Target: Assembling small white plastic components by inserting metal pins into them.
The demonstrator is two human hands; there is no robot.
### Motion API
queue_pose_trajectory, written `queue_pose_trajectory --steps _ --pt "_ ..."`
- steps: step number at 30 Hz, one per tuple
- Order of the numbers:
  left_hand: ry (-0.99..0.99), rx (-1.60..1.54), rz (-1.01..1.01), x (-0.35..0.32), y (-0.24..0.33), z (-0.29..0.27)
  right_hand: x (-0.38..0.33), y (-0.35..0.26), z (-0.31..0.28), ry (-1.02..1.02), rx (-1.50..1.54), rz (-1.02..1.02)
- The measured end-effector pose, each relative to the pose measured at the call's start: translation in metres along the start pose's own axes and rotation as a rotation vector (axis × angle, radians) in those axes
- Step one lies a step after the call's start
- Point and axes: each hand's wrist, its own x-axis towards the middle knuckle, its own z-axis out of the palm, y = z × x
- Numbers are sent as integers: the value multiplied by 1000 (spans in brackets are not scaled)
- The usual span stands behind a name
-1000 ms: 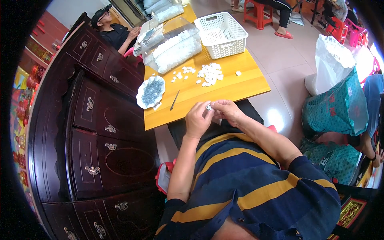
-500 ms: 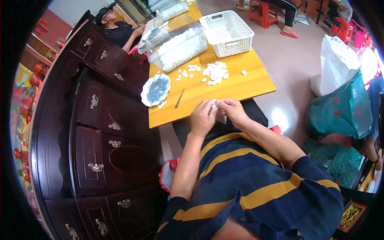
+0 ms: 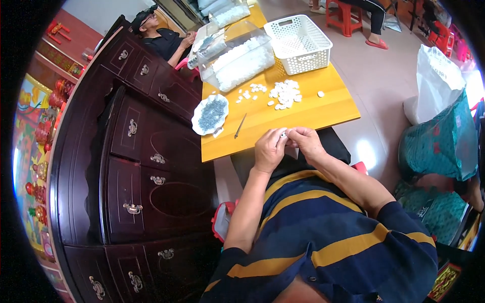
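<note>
My left hand (image 3: 270, 150) and my right hand (image 3: 308, 144) meet just off the table's near edge. Both are closed, with fingertips pinched round a small white piece (image 3: 284, 135) that has dark spots; the fingers cover much of it. On the yellow wooden table (image 3: 313, 115) lies a pile of similar small white pieces (image 3: 286, 94), with a loose scatter to its left and a single one (image 3: 321, 94) at its right. A thin, dark pointed tool (image 3: 240, 126) rests left of my hands. Beside it, a white scalloped dish (image 3: 197, 124) holds small blue-grey bits.
A white perforated basket (image 3: 305, 63) and a clear bin (image 3: 207, 71) full of white pieces stand farther back. Dark wooden drawers (image 3: 129, 177) line the left. Another person (image 3: 164, 43) sits at the far left. Green bags (image 3: 437, 144) stand at right, near a red stool (image 3: 344, 20).
The whole view has shifted slightly, so everything sits farther right. My hands stay together at the white piece, with the fingers only slightly moved.
</note>
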Motion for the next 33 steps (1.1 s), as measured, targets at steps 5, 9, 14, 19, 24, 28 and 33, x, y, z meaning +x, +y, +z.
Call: queue_pose_trajectory --steps 5,9,14,19,24,28,33 --pt "-18 -40 -15 6 -1 6 -3 -12 -1 13 23 -18" --pt "-1 -73 -7 11 -5 7 -7 -24 4 -38 165 11" --pt "-27 -109 -37 16 -4 8 -5 -27 0 -34 132 7" --pt "-14 -89 1 19 -2 8 -3 -23 -3 -64 158 -5" --pt "-17 -100 13 20 -5 8 -4 -24 -1 -50 155 -21" --pt "-28 -133 -3 21 -3 8 -4 -24 -2 -28 157 -24" --pt "-42 -137 -28 21 -3 8 -2 -22 -4 -18 121 -40"
